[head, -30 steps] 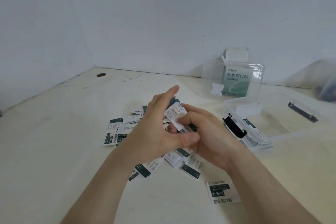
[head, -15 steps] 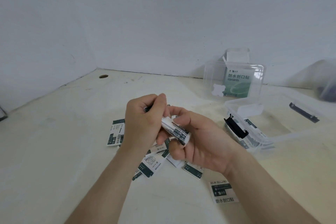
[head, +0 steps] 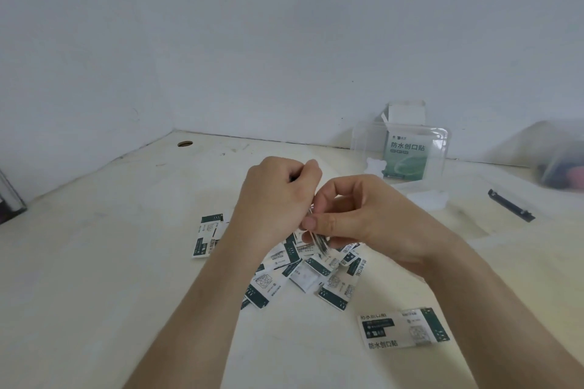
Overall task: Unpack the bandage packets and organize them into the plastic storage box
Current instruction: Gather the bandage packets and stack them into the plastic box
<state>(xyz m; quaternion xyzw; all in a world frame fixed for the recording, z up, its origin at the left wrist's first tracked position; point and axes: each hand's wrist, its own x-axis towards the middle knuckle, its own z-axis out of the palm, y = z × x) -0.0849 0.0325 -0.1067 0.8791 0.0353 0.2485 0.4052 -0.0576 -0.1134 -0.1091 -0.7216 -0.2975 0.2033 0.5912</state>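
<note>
Nearest me, at the lower right of the frame, a flat white-and-dark-green bandage packet with printed characters [head: 403,330] lies alone on the cream tabletop [head: 94,278]. Just above it, at centre, the loose heap of small white-and-green bandage packets [head: 303,271] is spread under my forearms, with one more packet [head: 207,236] lying apart at its left edge. Over the heap my left hand [head: 271,202] and right hand [head: 363,224] are together: the left is curled into a fist at the top end of a thin squared-up stack of packets [head: 317,238], and the right pinches its lower end between thumb and fingers. Half a second ago the stack lay nearly flat across my right palm; now it stands on edge, seen end-on, and my hands sit higher and further right in the frame. I judge that I am in the gathering step, aligning a bundle before it goes in. The next move calls for carrying it right to the clear plastic storage box [head: 474,199], which sits open at the right with its black latch [head: 511,209] showing, and setting the bundle down without letting it fan out. Farthest, against the wall, stands the opened white-and-green bandage carton [head: 406,148] behind the box's clear lid.
</note>
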